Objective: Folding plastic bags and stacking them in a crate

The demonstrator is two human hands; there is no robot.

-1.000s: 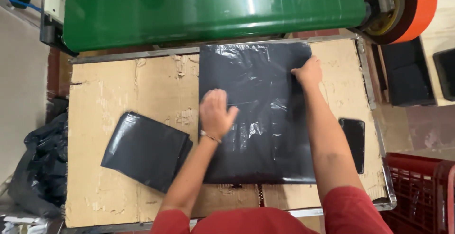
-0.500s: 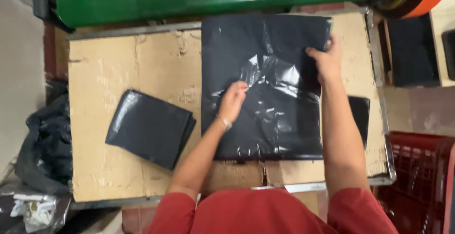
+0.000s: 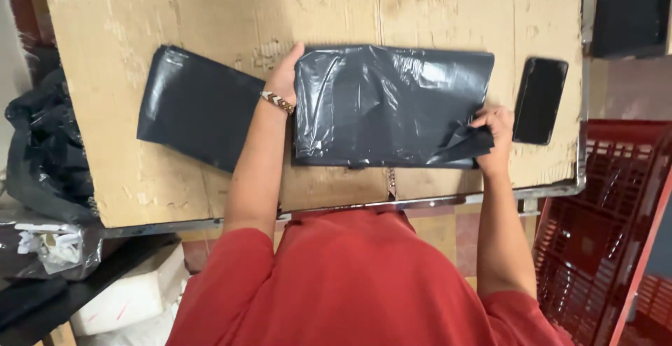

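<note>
folded since the earlier frame: black plastic bag (image 3: 392, 104), formerly a tall sheet spread up the worktop, now lying as a wide, low rectangle, long axis running left to right, fold along the far edge, loose edges facing the person.
left hand (image 3: 283, 80): lying flat against the bag's left short edge, fingers extended, beaded bracelet (image 3: 278, 101) at the wrist.
right hand (image 3: 495, 132): pinching the bag's near right corner, which is curling up.
surface: cardboard-covered worktop (image 3: 448, 10), scuffed, metal rim showing along the near and right edges.
neighbours: second folded black bag (image 3: 199, 108) lying just beside the left forearm, tilted; dark phone (image 3: 539, 99) lying near the right hand, apart from the bag.
surroundings: red plastic crate (image 3: 602, 213) sitting lower right; heap of black bags (image 3: 42, 157) sitting at the left.
open room: bare cardboard lying beyond the bag's far edge.
</note>
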